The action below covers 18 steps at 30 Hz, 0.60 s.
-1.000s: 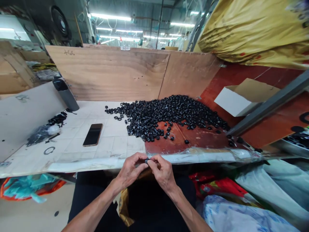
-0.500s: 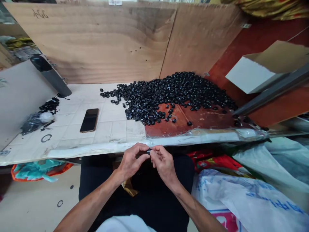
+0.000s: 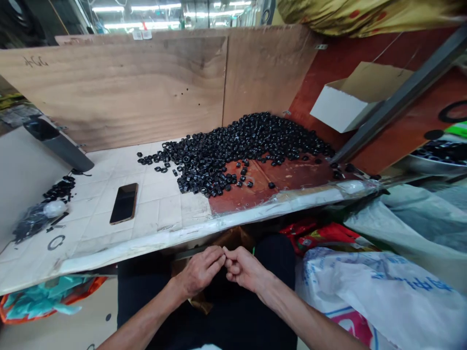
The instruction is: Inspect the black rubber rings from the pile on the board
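Your left hand [image 3: 204,270] and right hand [image 3: 246,270] met just nearer than the edge of the bench [image 3: 97,204], fingers curled, tips together, seemingly to steady something small; whether they pinched a piece could not be told; black rings [image 3: 233,148], one pile, lay mid-bench, banked against a far plywood board [image 3: 146,92] that presumably checked spillage; bowl [image 3: 438,167], right, held dark pieces [image 3: 447,150]; white box [image 3: 337,109], far right, contents hidden; orange-rimmed basket [image 3: 10,319], near left, held turquoise material [image 3: 40,296].

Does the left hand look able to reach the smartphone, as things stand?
Probably yes: the smartphone lies uncovered, and the left hand seems to need only to lift over the workbench's front edge.
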### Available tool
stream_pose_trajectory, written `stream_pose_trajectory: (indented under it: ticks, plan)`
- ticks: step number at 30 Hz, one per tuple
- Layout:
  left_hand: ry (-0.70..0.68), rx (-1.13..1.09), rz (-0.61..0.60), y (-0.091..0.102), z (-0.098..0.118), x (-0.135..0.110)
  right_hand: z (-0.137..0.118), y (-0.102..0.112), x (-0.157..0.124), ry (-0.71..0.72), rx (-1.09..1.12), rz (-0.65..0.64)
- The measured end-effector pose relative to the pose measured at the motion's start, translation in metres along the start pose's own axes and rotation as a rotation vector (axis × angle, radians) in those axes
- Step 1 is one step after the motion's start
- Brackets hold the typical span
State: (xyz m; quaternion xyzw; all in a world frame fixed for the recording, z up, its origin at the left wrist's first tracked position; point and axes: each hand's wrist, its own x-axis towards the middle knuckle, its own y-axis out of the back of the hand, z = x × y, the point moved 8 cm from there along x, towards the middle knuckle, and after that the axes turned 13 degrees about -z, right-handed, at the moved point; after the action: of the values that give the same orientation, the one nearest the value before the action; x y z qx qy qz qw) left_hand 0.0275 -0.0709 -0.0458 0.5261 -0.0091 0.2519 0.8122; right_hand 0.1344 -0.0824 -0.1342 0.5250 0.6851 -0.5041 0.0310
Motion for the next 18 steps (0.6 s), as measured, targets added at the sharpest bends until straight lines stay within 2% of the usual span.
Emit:
stream_pose_trajectory:
  ticks: [3, 5, 6, 8, 10, 12, 14, 16, 18]
  plan:
    - [-0.055, -0.048, -0.076, -0.006, 0.006, 0.000, 0.012, 0.010, 0.001, -0.016, -0.180, 0.004]
    - [-0.039, -0.056, -0.139, 0.000, 0.013, 0.005, -0.005, 0.013, -0.010, 0.123, -0.465, 0.069]
    - [-0.016, -0.049, -0.144, 0.009, 0.015, 0.009, -0.024, 0.009, -0.021, 0.257, -0.647, 0.119]
    - [0.079, -0.028, -0.071, 0.038, 0.012, 0.019, -0.073, -0.015, -0.048, 0.590, -1.009, 0.209]
    - [0.257, -0.024, 0.097, 0.073, -0.010, 0.030, -0.119, -0.047, -0.066, 0.849, -1.277, 0.249]
    - [0.459, -0.003, 0.244, 0.100, -0.045, 0.041, -0.160, -0.074, -0.067, 1.032, -1.445, 0.316]
    - [0.554, 0.053, 0.279, 0.109, -0.076, 0.056, -0.189, -0.090, -0.043, 1.034, -1.572, 0.378]
    - [0.600, 0.101, 0.241, 0.106, -0.103, 0.072, -0.202, -0.095, -0.009, 0.900, -1.698, 0.429]
    - [0.648, 0.138, 0.217, 0.100, -0.121, 0.081, -0.204, -0.094, 0.019, 0.772, -1.789, 0.485]
